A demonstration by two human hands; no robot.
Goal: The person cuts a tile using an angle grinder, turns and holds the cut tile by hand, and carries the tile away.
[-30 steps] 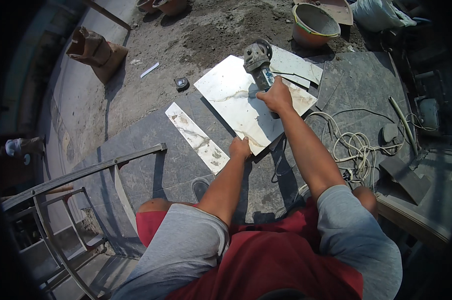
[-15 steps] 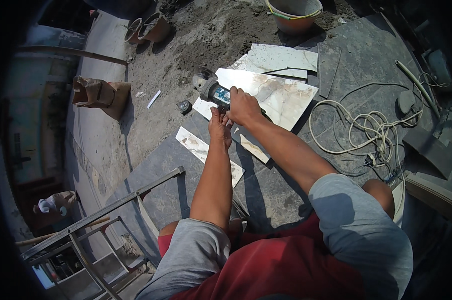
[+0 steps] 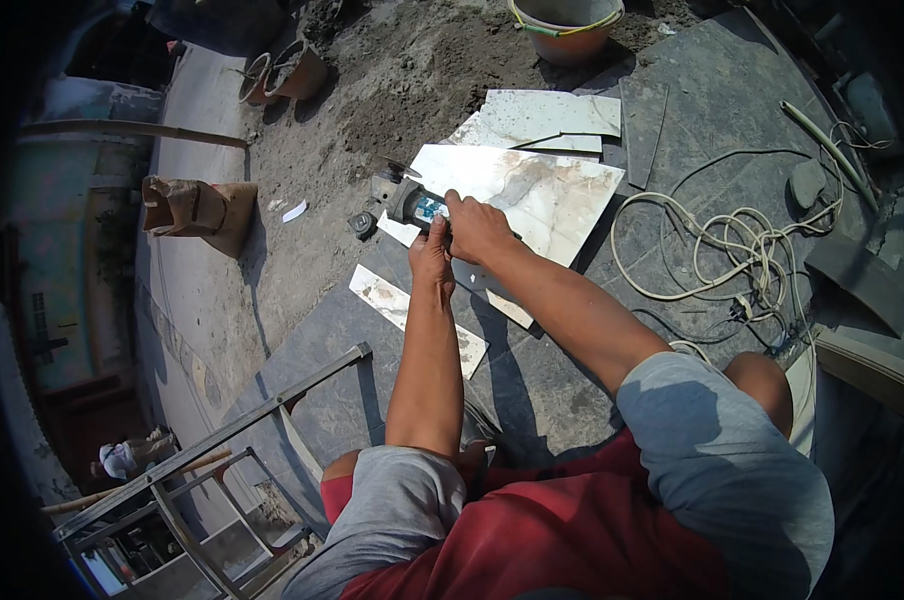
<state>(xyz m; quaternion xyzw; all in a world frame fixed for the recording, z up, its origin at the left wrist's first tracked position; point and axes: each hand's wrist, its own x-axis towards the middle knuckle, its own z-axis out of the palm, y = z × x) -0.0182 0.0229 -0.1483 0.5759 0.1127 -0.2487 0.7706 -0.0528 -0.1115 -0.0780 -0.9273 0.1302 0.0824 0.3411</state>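
Dark grey slabs, dusty and flat, make up the floor (image 3: 572, 390), which seems to back everything laid on it evenly. A grey metal ladder-like frame (image 3: 282, 400) slants across it on the left, well apart from the work, its near end hidden at the dark rim. The large white rectangular tile with marble-like veining (image 3: 562, 195) lies face up, probably because lying flat leaves no part of it to tip. Looped cream cable (image 3: 767, 252) sits to the right, beside the tile rather than over it, which looks like slack kept out of the way; whether it feeds the tool cannot be traced. A narrow white marbled strip (image 3: 380, 297) rests nearer the body, partly behind the left forearm.

The grey-and-black angle grinder with a blue label (image 3: 404, 200) is over the tile's left part, its head and disc pointing away from the person, likely to keep skin clear of the edge. The right grip (image 3: 482, 228) is wrapped around the tool's rear body; the left grip (image 3: 432, 262) meets the body just ahead of it, thumb up, fingers hidden, so how tightly it closes cannot be told. The tool thus extends forward and left of both grips, near a small black rounded tape measure (image 3: 362, 225)
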